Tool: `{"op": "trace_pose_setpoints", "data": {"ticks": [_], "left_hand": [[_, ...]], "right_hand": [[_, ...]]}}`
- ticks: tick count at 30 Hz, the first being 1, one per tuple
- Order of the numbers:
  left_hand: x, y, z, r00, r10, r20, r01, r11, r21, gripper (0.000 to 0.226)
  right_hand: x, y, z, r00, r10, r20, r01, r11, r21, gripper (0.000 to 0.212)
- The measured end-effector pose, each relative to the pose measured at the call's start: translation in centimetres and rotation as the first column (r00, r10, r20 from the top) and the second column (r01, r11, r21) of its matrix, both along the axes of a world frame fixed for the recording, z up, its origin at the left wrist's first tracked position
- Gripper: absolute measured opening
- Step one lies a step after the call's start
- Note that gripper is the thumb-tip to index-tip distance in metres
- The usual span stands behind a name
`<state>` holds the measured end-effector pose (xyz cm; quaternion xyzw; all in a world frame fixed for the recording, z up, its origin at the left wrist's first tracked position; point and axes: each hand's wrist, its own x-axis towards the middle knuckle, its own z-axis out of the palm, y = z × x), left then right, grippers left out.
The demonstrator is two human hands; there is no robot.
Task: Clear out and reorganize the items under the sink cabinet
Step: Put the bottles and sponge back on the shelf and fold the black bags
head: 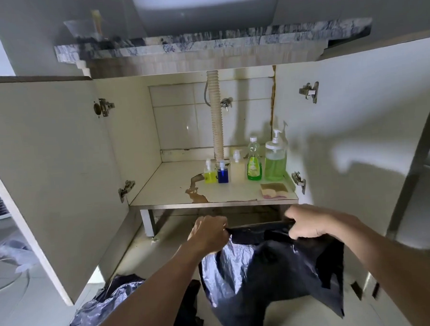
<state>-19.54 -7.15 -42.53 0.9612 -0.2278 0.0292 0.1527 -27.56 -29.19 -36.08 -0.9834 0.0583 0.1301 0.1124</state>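
Left hand (209, 234): fingers curled, pinching black plastic bag (272, 272) edge.
Right hand (308, 224): fingers curled, pinching opposite edge.
Bag: stretched between hands.

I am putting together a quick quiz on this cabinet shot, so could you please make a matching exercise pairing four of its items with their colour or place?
Things:
1. small square bottle
2. large pump jar
3. sponge
4. black plastic bag

Descriptions:
A. held at its top edge by both hands, left and right
B. lying flat at the shelf's front right corner
C. filled with dark blue liquid
D. filled with pale green liquid, at the right end of the row

Pairs: 1-C, 2-D, 3-B, 4-A
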Motion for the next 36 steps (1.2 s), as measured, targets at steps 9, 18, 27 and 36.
{"op": "trace_pose_setpoints", "data": {"ticks": [9, 18, 27, 36], "left_hand": [[4.5, 0.3, 4.9, 0.929, -0.029, 0.370, -0.009, 0.995, 0.101, 0.050], [0.4, 1.9, 2.7, 0.944, 0.078, 0.321, -0.211, 0.891, 0.403, 0.028], [-4.0, 1.7, -10.9, 0.945, -0.087, -0.316, 0.296, 0.642, 0.707, 0.048], [-10.4, 2.8, -19.4, 0.884, -0.056, -0.464, 0.389, 0.640, 0.663, 0.060]], "right_hand": [[6.2, -2.1, -0.9, 0.710, -0.130, 0.692, 0.119, 0.991, 0.065, 0.016], [1.9, -2.9, -5.1, 0.764, 0.001, 0.645, -0.017, 1.000, 0.019, 0.013], [-3.5, -2.3, -22.6, 0.975, -0.057, -0.214, 0.035, 0.994, -0.105, 0.017], [-7.7, 0.7, -28.9, 0.867, -0.021, -0.497, -0.050, 0.990, -0.128, 0.019]]}}
